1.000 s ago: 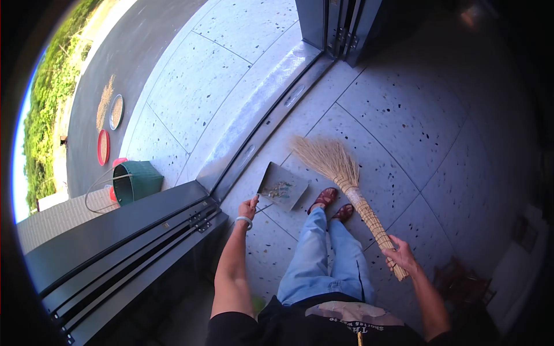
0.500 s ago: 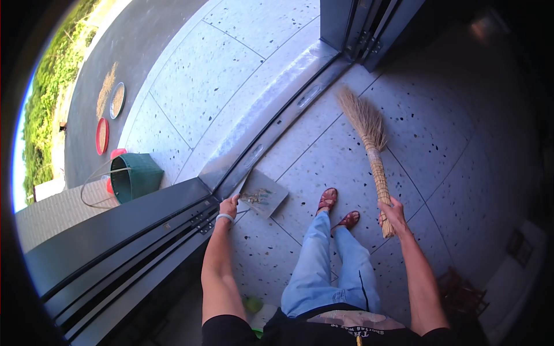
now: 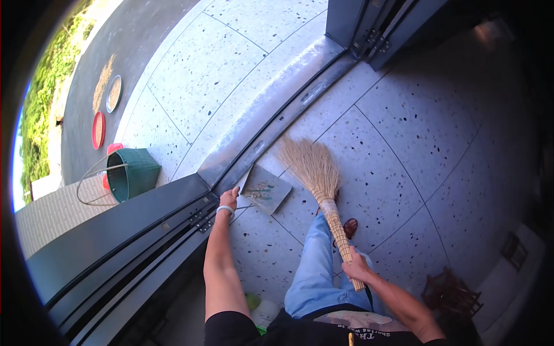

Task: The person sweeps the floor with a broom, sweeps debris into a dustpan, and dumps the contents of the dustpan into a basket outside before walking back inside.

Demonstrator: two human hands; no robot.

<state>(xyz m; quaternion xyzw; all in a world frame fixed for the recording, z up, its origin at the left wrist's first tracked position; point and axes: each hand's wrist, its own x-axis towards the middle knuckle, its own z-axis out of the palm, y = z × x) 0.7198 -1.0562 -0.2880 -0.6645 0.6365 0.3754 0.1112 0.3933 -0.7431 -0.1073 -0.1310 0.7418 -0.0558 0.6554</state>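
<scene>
My right hand (image 3: pixel 358 269) is wrapped round the bound handle of a straw broom (image 3: pixel 318 173). The broom slants up and left across my legs, its bristles fanned out near the door track. At the left, my left hand (image 3: pixel 229 198) is closed at the edge of a flat grey dustpan (image 3: pixel 276 195), whose grip is hidden by my fingers. Bits of debris (image 3: pixel 261 191) lie on the pan. Between the pan and the bristles there is a small gap. My right foot in a dark red sandal (image 3: pixel 350 226) shows beside the broom; the other is mostly covered by it.
A metal door track (image 3: pixel 277 124) crosses the speckled tile floor (image 3: pixel 398 167). Grey door panels (image 3: pixel 138 236) stand at left and top. Outside are a green basket (image 3: pixel 138 173), a red tray (image 3: pixel 98 130) and a round pan (image 3: pixel 114 94). A wooden chair (image 3: pixel 453 294) stands lower right.
The broom has swung left and toward my body, from the right side to in front of my legs, its bristles now near the dustpan. My left hand and the dustpan have hardly moved.
</scene>
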